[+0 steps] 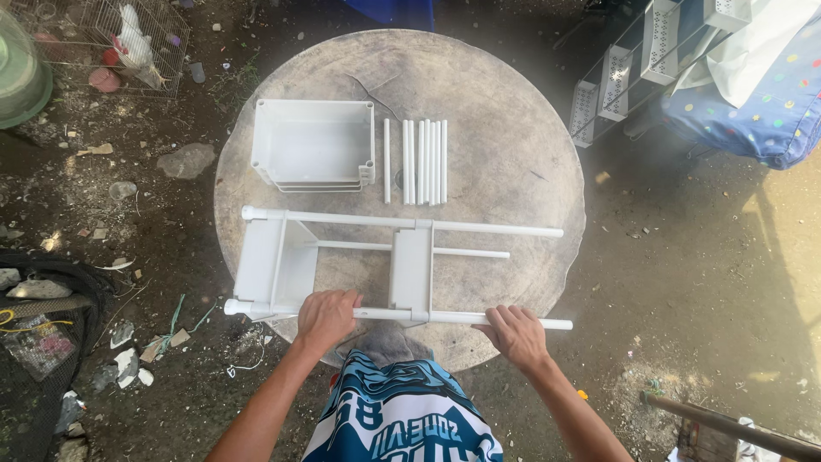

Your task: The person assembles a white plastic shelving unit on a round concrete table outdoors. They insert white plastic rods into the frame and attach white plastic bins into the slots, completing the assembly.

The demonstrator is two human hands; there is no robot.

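Both hands rest on the near white tube (402, 315) of a half-built rack lying flat on the round bench (513, 128): the left hand (327, 315) grasping it just left of the middle shelf panel (411, 272), the right hand (516, 332) grasping it near the free end. Best kept level, pressed straight along the tube. Beyond lie the far tube (479, 226), loose white rods (423, 161) and stacked trays (314, 145)

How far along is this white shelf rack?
Done: two trays sit on long poles, lying on the round table. In hand: left hand and right hand grip the near pole. Left: stacked trays and loose tubes.
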